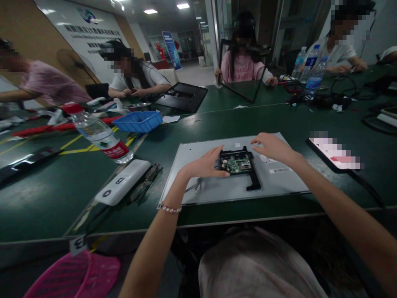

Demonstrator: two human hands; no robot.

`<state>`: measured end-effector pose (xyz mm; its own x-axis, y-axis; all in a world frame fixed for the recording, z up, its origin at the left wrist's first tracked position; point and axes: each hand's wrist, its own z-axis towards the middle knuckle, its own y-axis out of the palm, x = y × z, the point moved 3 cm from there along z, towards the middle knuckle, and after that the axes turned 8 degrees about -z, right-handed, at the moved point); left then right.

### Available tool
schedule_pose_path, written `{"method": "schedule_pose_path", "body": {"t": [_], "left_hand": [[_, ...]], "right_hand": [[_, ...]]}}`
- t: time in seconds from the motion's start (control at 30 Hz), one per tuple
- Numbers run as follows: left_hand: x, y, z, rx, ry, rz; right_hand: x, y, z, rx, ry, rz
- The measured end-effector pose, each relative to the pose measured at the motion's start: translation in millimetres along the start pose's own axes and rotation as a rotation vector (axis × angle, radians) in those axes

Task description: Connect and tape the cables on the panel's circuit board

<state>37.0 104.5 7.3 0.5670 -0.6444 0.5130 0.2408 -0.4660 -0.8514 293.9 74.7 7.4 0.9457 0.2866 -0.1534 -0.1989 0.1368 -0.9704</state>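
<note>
A flat silvery-grey panel (214, 192) lies in front of me on the table. Over its middle is a black plastic frame (254, 181) with a green circuit board (237, 164) set in it. My left hand (204, 162) has the frame's left end between fingers and thumb, the thumb along the near edge. Just beyond the frame's far right corner, my right hand (273, 145) hovers over the panel, fingers curved and apart, nothing in them. A thin grey cable (195, 185) runs out below the left hand. White labels (279, 170) are stuck on the panel's right part.
To the left are a white power bank (124, 182), glasses (147, 182), a tilted water bottle (99, 134) and a blue basket (139, 121). A phone (331, 153) lies at right. Several people sit around the green table (279, 118); one opposite holds a black rectangular frame (237, 94).
</note>
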Motion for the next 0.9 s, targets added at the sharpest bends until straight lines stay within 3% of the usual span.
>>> {"method": "schedule_pose_path", "body": {"t": [0.1,0.23,0.4,0.6,0.77,0.9], "left_hand": [[1.1,1.6,1.3,-0.006,-0.004,0.007],[-2.2,5.3,3.2,-0.002,-0.02,0.028],[-9.2,9.0,3.7,-0.003,-0.024,0.02],[-11.1,8.9,3.3,-0.002,-0.023,0.007],[-9.8,8.2,3.0,-0.011,-0.036,0.015],[-6.7,6.5,2.6,-0.012,-0.033,0.019]], "right_hand": [[-16.1,-2.0,23.5,-0.001,-0.086,-0.043],[-29.3,10.1,51.9,-0.079,-0.095,-0.148],[-42.5,19.3,64.2,-0.103,-0.092,-0.288],[-41.5,10.0,60.8,-0.08,-0.069,-0.352],[-18.0,-5.4,39.5,0.007,-0.051,-0.368],[0.7,0.6,17.4,-0.042,-0.058,-0.348]]}}
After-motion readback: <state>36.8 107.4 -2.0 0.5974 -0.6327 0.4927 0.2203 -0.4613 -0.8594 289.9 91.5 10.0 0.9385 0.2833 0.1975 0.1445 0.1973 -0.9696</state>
